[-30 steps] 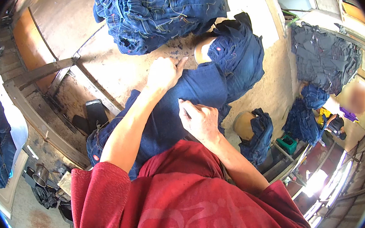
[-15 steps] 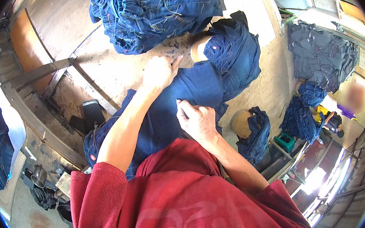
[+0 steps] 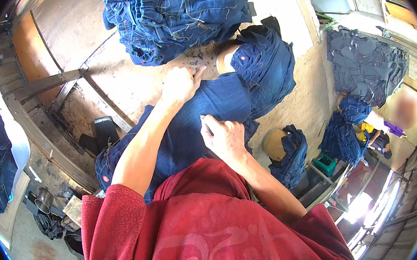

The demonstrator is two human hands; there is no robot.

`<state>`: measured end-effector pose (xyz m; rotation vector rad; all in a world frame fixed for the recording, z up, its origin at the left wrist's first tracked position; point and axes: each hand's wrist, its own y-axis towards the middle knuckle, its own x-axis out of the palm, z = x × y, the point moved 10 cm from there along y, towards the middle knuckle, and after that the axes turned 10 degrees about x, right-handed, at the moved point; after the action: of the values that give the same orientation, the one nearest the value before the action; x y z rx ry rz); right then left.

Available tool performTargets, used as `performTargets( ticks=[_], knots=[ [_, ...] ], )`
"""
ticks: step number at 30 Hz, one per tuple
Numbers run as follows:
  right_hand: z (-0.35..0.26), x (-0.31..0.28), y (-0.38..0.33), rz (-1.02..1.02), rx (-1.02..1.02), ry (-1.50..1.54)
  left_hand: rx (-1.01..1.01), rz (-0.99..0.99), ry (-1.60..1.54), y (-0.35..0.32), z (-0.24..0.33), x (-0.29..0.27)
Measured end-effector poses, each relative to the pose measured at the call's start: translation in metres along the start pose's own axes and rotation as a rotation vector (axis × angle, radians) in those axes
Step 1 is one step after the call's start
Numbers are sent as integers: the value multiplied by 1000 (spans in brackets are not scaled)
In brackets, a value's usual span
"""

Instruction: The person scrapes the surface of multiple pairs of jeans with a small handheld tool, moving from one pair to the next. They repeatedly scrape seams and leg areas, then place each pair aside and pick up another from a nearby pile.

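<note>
A pair of dark blue jeans (image 3: 178, 133) lies in front of me, one leg stretched away to the right. My left hand (image 3: 181, 84) is closed on the far edge of this leg, its thumb pointing right. Nearer my body, my right hand (image 3: 224, 136) is closed at the leg's near edge, fingers curled in; the cloth inside its grip is mostly hidden. Beyond the leg's right end, another dark blue denim garment (image 3: 268, 68) with a red round tag is draped over a pale rounded form (image 3: 226, 59).
A thick pile of jeans (image 3: 181, 16) with loose threads sits at the far side. More denim (image 3: 292, 156) hangs over a round-topped stand (image 3: 273, 146) at right. Dark grey garments (image 3: 369, 62), a green crate (image 3: 324, 164) and a person (image 3: 380, 140) are farther right. Wooden beams (image 3: 46, 85) run at left.
Both hands keep their hold in nearly the same places. The denim leg's right end has shifted slightly left and shows more creases. The whole view has moved a little.
</note>
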<state>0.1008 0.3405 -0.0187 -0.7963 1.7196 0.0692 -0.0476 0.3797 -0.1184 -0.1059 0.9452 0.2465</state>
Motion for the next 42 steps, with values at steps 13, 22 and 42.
performTargets(
  ticks=[13,22,42],
  knots=[
    [32,-12,-34,325,-149,230,177,223,151,-165,92,-120],
    [65,-14,-31,370,-112,233,146,323,125,-200,70,-111],
    [105,45,-31,-498,483,1078,-752,181,-1259,-213,108,-1]
  ],
)
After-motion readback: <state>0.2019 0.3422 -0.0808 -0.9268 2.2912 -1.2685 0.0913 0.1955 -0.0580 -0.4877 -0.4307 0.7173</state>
